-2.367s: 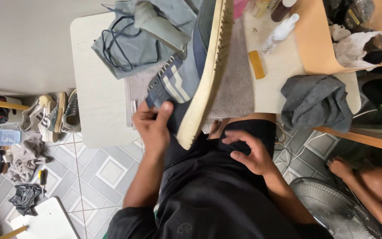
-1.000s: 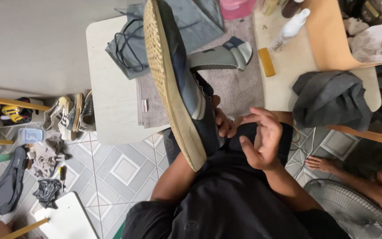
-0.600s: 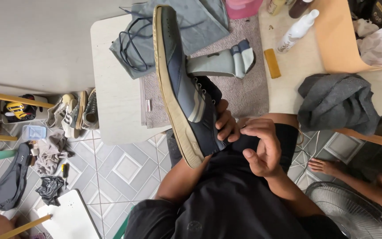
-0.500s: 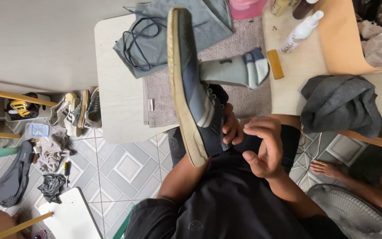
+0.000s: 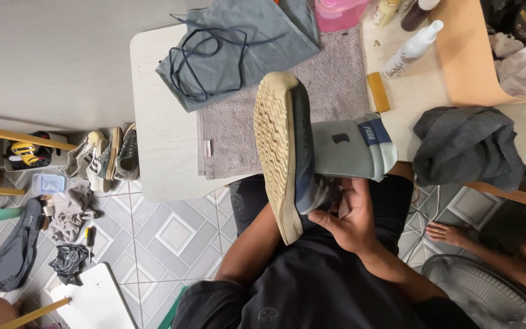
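I hold a blue-and-grey shoe [image 5: 302, 152] on its side over my lap, with its tan ribbed sole [image 5: 274, 146] facing left. A grey sock-like sleeve with a blue band [image 5: 351, 149] sticks out of the shoe to the right. My right hand [image 5: 351, 216] grips the shoe's heel end from below, fingers curled on the dark upper. My left forearm [image 5: 251, 244] runs up under the sole, and the shoe hides my left hand.
A white table [image 5: 159, 122] carries a grey towel [image 5: 336, 79], a grey cloth with black laces [image 5: 214, 55], a pink container [image 5: 339, 12], a white bottle [image 5: 412, 49], a yellow block [image 5: 377, 100] and a dark cloth [image 5: 467, 149]. Shoes [image 5: 108, 158] lie on the floor. A fan [image 5: 488, 298] and another person's foot [image 5: 448, 233] are at right.
The shoe has turned and dropped toward my lap, so the grey sleeve now points right. My right hand has closed on the heel end. My left hand has slipped out of sight behind the sole.
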